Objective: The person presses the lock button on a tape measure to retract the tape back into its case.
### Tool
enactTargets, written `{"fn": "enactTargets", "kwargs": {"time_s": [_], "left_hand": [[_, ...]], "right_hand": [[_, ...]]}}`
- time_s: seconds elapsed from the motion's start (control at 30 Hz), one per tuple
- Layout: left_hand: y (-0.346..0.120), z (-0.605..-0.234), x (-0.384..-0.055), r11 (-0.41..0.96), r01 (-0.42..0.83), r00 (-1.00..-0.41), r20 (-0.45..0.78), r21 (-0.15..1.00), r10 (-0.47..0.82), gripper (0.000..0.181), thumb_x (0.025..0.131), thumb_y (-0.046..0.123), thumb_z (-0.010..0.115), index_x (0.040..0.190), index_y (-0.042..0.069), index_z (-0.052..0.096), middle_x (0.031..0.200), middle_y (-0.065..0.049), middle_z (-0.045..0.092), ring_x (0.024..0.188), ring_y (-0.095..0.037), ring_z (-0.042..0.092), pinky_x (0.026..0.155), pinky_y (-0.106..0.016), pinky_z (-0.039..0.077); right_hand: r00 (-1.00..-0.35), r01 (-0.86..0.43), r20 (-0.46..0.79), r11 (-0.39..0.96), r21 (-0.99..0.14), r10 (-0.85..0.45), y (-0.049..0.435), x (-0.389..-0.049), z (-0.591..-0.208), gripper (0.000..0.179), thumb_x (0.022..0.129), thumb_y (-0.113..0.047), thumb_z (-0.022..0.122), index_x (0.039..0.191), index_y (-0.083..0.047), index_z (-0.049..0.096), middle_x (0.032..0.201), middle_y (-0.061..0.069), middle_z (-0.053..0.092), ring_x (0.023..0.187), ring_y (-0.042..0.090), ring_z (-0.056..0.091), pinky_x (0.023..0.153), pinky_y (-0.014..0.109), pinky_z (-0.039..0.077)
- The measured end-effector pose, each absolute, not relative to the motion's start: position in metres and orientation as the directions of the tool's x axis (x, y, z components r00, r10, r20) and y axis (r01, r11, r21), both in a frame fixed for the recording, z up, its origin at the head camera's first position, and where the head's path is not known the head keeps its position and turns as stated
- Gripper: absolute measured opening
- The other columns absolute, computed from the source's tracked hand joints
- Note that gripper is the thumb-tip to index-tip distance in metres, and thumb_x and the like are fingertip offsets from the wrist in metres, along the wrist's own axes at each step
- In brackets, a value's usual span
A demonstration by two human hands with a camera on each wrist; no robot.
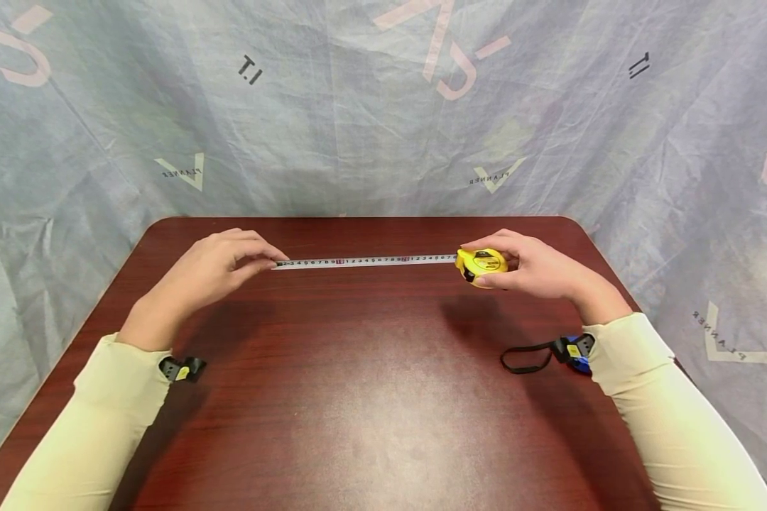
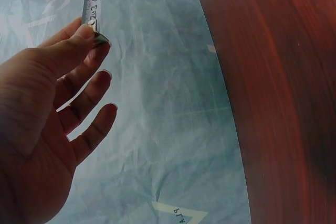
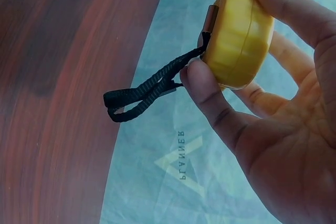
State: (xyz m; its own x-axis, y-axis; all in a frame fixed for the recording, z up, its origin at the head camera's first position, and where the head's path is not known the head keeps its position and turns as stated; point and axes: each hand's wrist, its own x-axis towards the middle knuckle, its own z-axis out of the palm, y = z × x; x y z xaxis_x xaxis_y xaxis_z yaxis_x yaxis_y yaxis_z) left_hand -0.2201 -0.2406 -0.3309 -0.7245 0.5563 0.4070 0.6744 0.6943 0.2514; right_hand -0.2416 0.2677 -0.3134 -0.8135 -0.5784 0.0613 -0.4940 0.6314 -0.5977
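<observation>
A yellow and black tape measure (image 1: 489,264) is held by my right hand (image 1: 545,267), with thumb and fingers curled round its case. From the case a white blade (image 1: 371,262) stretches left, nearly level above the table. My left hand (image 1: 214,268) pinches the blade's free end between thumb and index finger. In the left wrist view, the metal end hook (image 2: 101,39) pokes out beside the thumb, and the other fingers are spread loosely. The right wrist view shows a black strap (image 3: 149,90) hanging off the yellow case.
Below both hands is a dark red wooden table (image 1: 358,355). A blue thing (image 1: 579,365) lies near the right wrist, partly hidden by it, beside a black loop (image 1: 525,360). Behind the table hangs a grey printed cloth (image 1: 358,128).
</observation>
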Motion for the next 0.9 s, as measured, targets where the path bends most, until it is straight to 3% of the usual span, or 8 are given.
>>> {"fn": "enactTargets", "kwargs": {"time_s": [0.43,0.9], "left_hand": [[-0.223,-0.334,-0.227,0.670,0.691,-0.712,0.421,0.272,0.563,0.029,0.092,0.009,0.079,0.112,0.030,0.079,0.105,0.017,0.070,0.097,-0.010,0.063,0.081,-0.038,0.046],[-0.202,-0.337,-0.233,0.652,0.707,-0.693,0.454,0.274,0.560,0.023,0.094,0.013,0.078,0.112,0.027,0.079,0.106,0.013,0.071,0.097,-0.012,0.063,0.083,-0.039,0.047]], "right_hand": [[-0.784,-0.531,0.089,0.590,-0.609,-0.614,0.248,-0.245,-0.316,0.054,0.090,-0.025,0.084,0.140,-0.018,0.064,0.124,0.009,0.057,0.088,0.022,0.062,0.076,0.028,0.053],[-0.773,-0.557,0.122,0.575,-0.600,-0.622,0.232,-0.243,-0.316,0.054,0.089,-0.028,0.085,0.139,-0.019,0.066,0.122,0.007,0.058,0.094,0.022,0.059,0.078,0.033,0.053]]}}
